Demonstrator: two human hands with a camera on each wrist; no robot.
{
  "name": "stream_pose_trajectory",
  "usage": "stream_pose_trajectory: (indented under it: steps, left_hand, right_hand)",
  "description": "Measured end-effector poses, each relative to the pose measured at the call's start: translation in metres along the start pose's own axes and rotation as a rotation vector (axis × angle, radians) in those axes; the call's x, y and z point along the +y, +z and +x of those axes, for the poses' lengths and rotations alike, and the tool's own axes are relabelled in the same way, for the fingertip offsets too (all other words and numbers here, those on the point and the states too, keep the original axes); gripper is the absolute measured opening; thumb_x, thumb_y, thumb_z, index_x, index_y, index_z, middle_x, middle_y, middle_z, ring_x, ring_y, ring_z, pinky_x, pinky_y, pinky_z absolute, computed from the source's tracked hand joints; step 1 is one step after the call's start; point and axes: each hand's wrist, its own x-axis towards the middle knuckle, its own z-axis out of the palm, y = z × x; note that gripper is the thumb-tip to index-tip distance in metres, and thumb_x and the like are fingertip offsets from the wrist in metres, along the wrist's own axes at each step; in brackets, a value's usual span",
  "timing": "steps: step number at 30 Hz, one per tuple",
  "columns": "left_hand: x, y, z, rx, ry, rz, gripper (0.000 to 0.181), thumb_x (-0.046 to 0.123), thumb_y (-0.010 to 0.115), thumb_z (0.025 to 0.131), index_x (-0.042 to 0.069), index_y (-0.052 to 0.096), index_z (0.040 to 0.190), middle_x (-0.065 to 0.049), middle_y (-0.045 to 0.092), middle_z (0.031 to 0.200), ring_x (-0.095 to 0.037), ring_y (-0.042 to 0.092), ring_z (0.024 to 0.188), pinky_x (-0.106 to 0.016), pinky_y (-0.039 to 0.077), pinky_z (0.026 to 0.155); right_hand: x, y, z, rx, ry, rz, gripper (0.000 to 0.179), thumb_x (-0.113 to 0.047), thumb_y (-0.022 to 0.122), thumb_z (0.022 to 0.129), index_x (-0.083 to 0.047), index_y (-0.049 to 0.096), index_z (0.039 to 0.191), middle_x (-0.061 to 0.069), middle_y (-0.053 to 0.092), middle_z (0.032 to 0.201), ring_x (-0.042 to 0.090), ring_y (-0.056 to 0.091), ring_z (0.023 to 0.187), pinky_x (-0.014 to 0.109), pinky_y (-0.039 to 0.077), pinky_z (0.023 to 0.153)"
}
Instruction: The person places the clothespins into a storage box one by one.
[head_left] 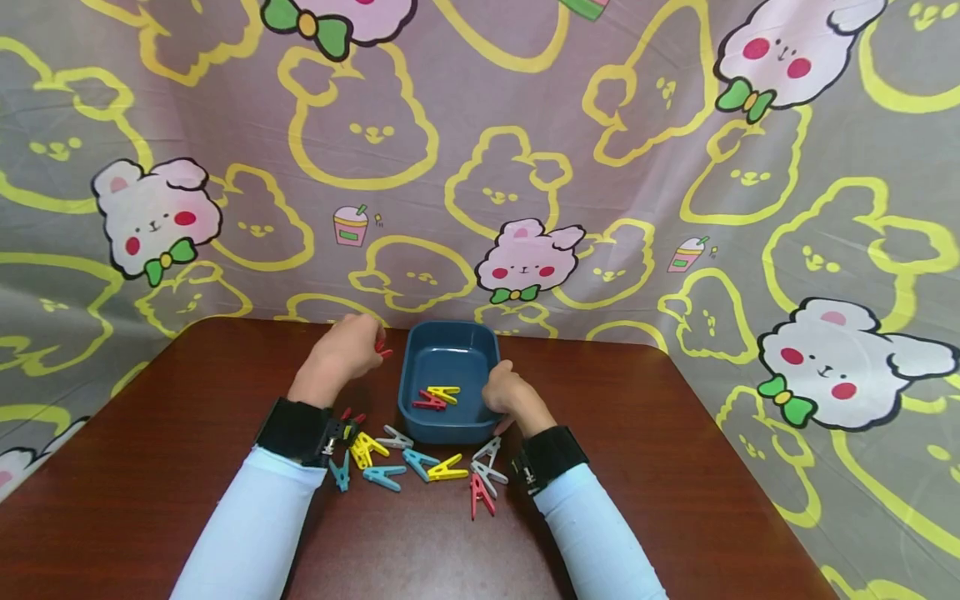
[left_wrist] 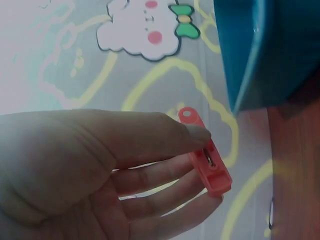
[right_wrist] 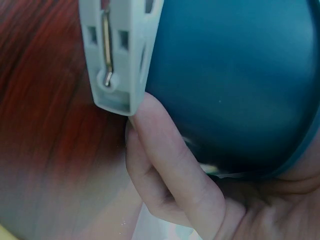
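Observation:
My left hand (head_left: 341, 354) is raised left of the blue plastic bin (head_left: 450, 432). It pinches a red clothespin (left_wrist: 215, 175) between thumb and fingers, seen plainly in the left wrist view. My right hand (head_left: 510, 392) grips the bin's right wall at the rim, its fingers lying along the outside. Close to those fingertips, a grey clothespin (right_wrist: 117, 60) shows large in the right wrist view. Inside the bin lie a yellow clothespin (head_left: 447, 390) and a red clothespin (head_left: 428, 402), overlapping each other.
Several loose clothespins lie on the brown table (head_left: 405, 550) before the bin: yellow ones (head_left: 365, 450) at left, blue ones (head_left: 385, 476) in the middle, grey ones (head_left: 489, 477) and a red one (head_left: 480, 493) at right. A patterned cloth (head_left: 420, 208) hangs behind the table.

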Motion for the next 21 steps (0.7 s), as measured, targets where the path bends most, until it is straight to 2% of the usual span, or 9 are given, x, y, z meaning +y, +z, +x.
stream_pose_trajectory:
  steps: [6, 9, 12, 16, 21]
  left_hand:
    - [0.028, 0.011, -0.001, -0.018, 0.081, 0.061, 0.032, 0.008, 0.079, 0.098, -0.003, 0.071, 0.127, -0.020, 0.075, 0.121, -0.031, 0.071, 0.103, -0.049, 0.063, 0.097]
    - [0.043, 0.022, -0.001, -0.067, 0.156, 0.069, 0.031, 0.009, 0.080, 0.097, 0.000, 0.073, 0.126, -0.016, 0.075, 0.117, -0.026, 0.071, 0.097, -0.044, 0.065, 0.093]
    - [0.056, 0.035, -0.001, -0.146, 0.222, 0.062, 0.028, 0.011, 0.081, 0.098, 0.002, 0.074, 0.124, -0.013, 0.074, 0.111, -0.024, 0.066, 0.095, -0.042, 0.063, 0.089]
    - [0.063, 0.053, 0.001, -0.220, 0.267, 0.083, 0.026, 0.011, 0.082, 0.097, 0.004, 0.076, 0.121, -0.010, 0.074, 0.105, -0.024, 0.064, 0.097, -0.045, 0.060, 0.092]
    - [0.062, 0.069, 0.006, -0.256, 0.295, 0.124, 0.026, 0.006, 0.083, 0.094, 0.006, 0.079, 0.120, -0.011, 0.077, 0.107, -0.025, 0.070, 0.099, -0.046, 0.062, 0.096]
  right_hand:
    - [0.000, 0.000, 0.001, -0.005, -0.008, -0.013, 0.070, -0.010, 0.039, 0.115, 0.002, 0.000, 0.172, 0.039, 0.038, 0.166, 0.041, 0.082, 0.077, 0.042, 0.067, 0.067]
    - [0.001, -0.001, 0.001, -0.008, -0.010, -0.008, 0.070, -0.010, 0.038, 0.115, 0.002, -0.001, 0.172, 0.039, 0.039, 0.165, 0.041, 0.082, 0.077, 0.042, 0.067, 0.066]
    - [0.002, -0.001, 0.001, -0.007, -0.014, 0.001, 0.070, -0.011, 0.037, 0.115, 0.001, -0.002, 0.172, 0.039, 0.037, 0.167, 0.041, 0.082, 0.076, 0.042, 0.067, 0.064]
    - [0.001, -0.001, 0.002, -0.005, -0.018, 0.010, 0.069, -0.013, 0.037, 0.116, 0.002, -0.001, 0.172, 0.040, 0.037, 0.166, 0.042, 0.081, 0.074, 0.042, 0.066, 0.062]
    - [0.001, -0.001, 0.002, -0.006, -0.013, 0.011, 0.068, -0.013, 0.038, 0.116, 0.002, 0.001, 0.171, 0.041, 0.040, 0.164, 0.042, 0.081, 0.074, 0.042, 0.066, 0.061]
